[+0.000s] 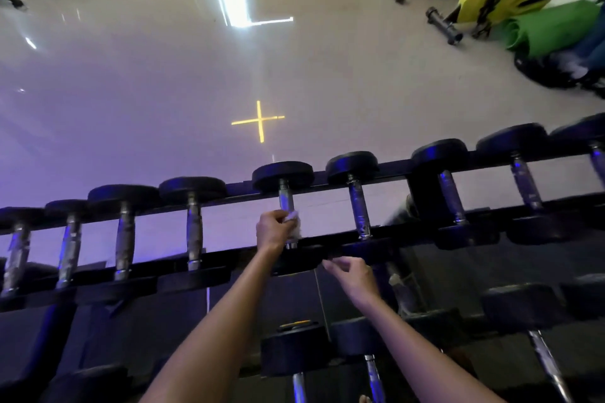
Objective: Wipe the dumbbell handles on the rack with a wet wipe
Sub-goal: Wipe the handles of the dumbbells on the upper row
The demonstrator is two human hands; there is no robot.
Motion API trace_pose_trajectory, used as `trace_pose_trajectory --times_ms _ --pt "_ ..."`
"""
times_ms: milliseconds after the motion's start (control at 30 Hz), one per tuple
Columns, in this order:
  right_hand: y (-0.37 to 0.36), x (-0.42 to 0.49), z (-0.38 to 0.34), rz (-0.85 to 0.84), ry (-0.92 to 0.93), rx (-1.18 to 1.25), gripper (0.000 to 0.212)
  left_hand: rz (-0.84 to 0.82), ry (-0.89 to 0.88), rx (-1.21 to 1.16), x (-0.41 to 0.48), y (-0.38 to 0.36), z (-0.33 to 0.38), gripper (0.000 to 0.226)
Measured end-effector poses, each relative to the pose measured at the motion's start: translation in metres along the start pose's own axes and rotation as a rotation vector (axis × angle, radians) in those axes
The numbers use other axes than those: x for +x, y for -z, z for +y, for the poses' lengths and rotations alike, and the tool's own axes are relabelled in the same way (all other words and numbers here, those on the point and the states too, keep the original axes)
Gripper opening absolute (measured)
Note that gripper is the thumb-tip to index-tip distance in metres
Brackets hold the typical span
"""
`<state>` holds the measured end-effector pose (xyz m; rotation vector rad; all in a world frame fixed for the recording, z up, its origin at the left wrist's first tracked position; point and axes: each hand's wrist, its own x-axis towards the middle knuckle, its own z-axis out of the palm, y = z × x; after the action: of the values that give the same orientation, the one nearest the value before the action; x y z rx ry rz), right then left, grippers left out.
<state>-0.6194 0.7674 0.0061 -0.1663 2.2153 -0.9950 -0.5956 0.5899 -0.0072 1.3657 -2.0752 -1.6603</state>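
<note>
Both forearms [222, 321] reach over the lower dumbbells [294, 350] to the rack [393, 170]. On its top row, the left hand [273, 229] curls its fingers [284, 216] round a white wet wipe [295, 222], wrapped on a middle dumbbell handle [285, 198]. By the front rail [229, 255] the right hand [350, 275] hovers, loosely curled, holding nothing

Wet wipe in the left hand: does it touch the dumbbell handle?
Touching. The head view shows the left hand gripping the wet wipe pressed around the dumbbell handle, with no gap visible between them.
</note>
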Motion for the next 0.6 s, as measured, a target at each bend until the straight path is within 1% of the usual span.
trace_pose_trajectory --times_ms 100,167,267,333,400,500,600 --pt "0.017 -0.012 0.0 0.034 0.004 -0.004 0.032 -0.154 0.016 -0.102 -0.018 -0.009 0.01 0.008" --pt "0.031 -0.013 0.0 0.052 0.021 -0.006 0.028 -0.213 0.031 -0.195 -0.029 -0.018 0.018 0.002" --pt "0.052 -0.012 0.003 0.072 0.04 -0.009 0.021 -0.261 0.092 -0.34 -0.041 -0.032 0.026 0.001" --pt "0.066 -0.006 0.007 0.083 0.047 0.008 0.014 -0.244 0.113 -0.385 -0.046 -0.042 0.032 0.01" --pt "0.078 0.001 0.011 0.093 0.069 0.028 0.015 -0.224 0.123 -0.412 -0.048 -0.052 0.037 0.014" --pt "0.097 0.013 0.017 0.136 0.147 -0.008 0.022 -0.172 0.131 -0.423 -0.052 -0.069 0.043 0.003" --pt "0.116 0.032 0.025 0.105 0.192 -0.079 0.034 -0.079 0.139 -0.373 -0.05 -0.094 0.047 0.001"
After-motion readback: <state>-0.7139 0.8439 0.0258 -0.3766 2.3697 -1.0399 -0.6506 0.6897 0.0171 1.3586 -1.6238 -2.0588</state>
